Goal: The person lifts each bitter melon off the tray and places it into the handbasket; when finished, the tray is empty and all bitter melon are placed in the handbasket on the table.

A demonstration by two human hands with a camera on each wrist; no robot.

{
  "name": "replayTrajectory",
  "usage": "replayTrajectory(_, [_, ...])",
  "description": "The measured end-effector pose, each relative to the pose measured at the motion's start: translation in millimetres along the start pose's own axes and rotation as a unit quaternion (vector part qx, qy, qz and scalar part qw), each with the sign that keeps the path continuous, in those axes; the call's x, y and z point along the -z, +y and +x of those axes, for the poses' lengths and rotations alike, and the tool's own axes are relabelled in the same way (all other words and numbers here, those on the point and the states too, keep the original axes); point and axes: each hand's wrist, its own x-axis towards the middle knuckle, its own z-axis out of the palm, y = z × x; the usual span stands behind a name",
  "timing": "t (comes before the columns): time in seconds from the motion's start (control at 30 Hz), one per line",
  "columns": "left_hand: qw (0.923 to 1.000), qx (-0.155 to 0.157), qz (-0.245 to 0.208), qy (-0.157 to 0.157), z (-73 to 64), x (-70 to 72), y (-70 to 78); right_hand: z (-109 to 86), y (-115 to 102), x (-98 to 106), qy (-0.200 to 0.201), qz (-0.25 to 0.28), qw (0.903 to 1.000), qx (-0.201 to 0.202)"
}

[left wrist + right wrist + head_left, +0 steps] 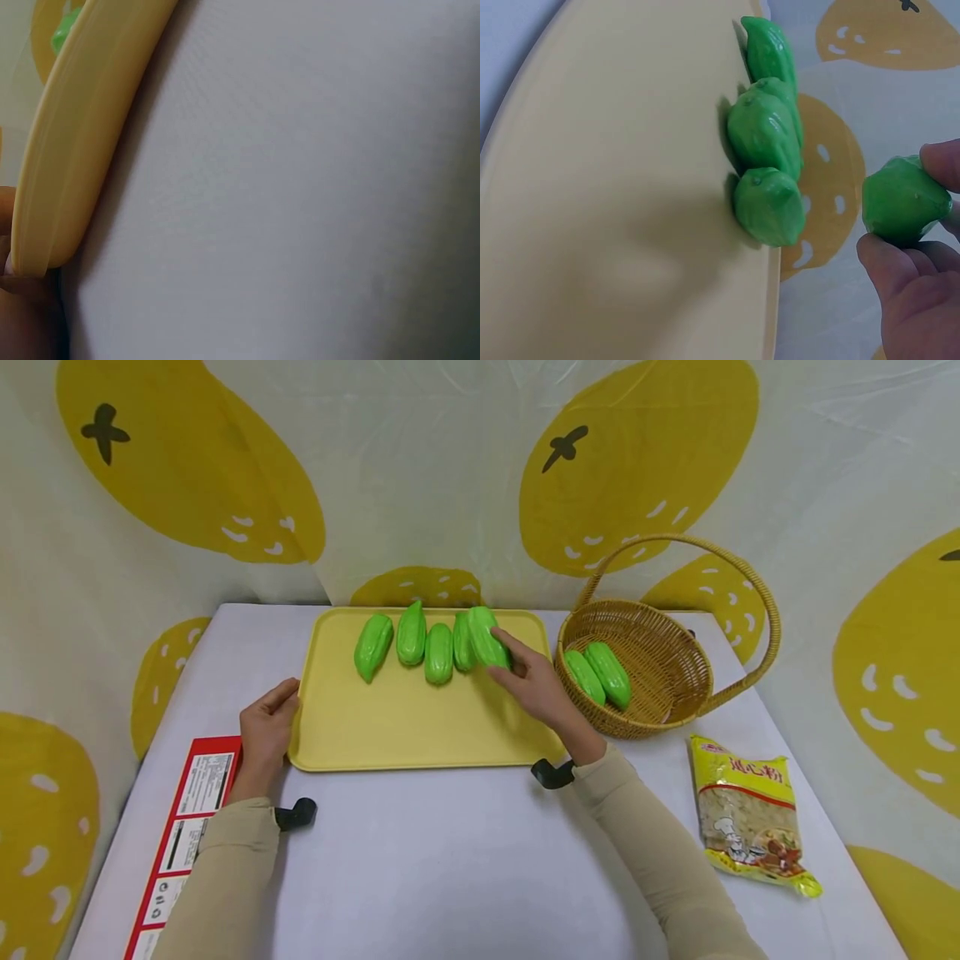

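My right hand pinches a glossy green ridged vegetable between thumb and fingers. The right wrist view shows this vegetable held up above the tray, apart from the others. Several like it, such as the leftmost green vegetable, lie in a row along the far side of the yellow tray. My left hand grips the tray's left rim. In the left wrist view its fingers appear at the corner of the tray, partly cut off by the frame.
Right of the tray stands a wicker basket with a tall handle and two green vegetables inside. A yellow food packet lies in front of the basket. Beside my left forearm is a red and white printed box or sheet. A patterned curtain hangs behind.
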Motion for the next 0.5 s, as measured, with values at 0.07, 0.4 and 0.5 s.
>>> replayTrajectory(0.07, [1.0, 0.006, 0.002, -0.005, 0.0, 0.1, -0.1, -3.6, -1.8, 2.7, -0.007, 0.001, 1.0, 0.005])
replayTrajectory(0.4, [0.9997, 0.021, 0.008, -0.011, 0.2, 1.1, 0.5, -21.0, -2.0, 20.8, -0.018, -0.009, 0.9995, 0.026])
replayTrajectory(0.5, [0.9998, 0.015, 0.01, -0.009, -0.4, 1.0, 0.1, -25.4, 0.3, 27.2, -0.02, -0.001, 0.9994, 0.027])
